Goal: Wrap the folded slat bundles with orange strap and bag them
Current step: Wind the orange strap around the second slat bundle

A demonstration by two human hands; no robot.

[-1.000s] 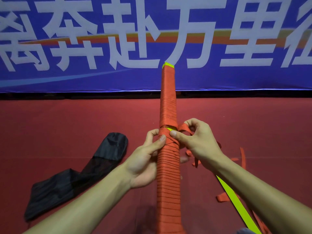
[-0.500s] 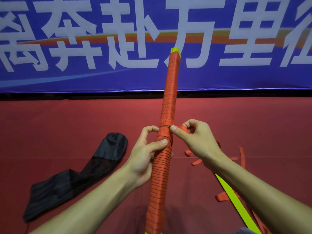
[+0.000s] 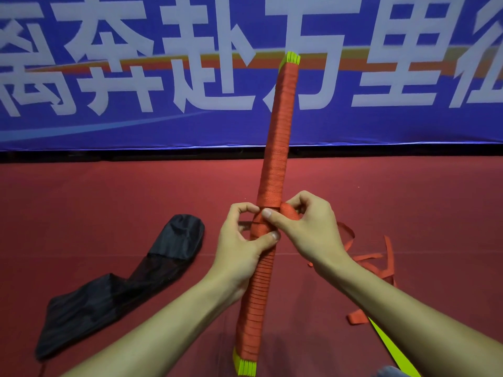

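A long slat bundle (image 3: 275,159), yellow-green at both ends, stands nearly upright, tilted a little right, wound in orange strap along almost all its length. My left hand (image 3: 242,248) grips the bundle at mid-height, thumb across the front. My right hand (image 3: 304,227) pinches the orange strap (image 3: 290,213) against the bundle just above the left thumb. Loose orange strap (image 3: 373,261) trails on the red surface to the right. A black bag (image 3: 122,281) lies flat at the left.
A red cloth surface (image 3: 109,191) covers the work area. A blue banner with white characters (image 3: 190,77) hangs behind. A yellow-green slat (image 3: 389,346) lies at the lower right, partly under my right forearm.
The bundle has risen and tilted further right, so its lower yellow-green end now shows. My left thumb has slid lower, and my right hand has drawn the strap tighter against the bundle.
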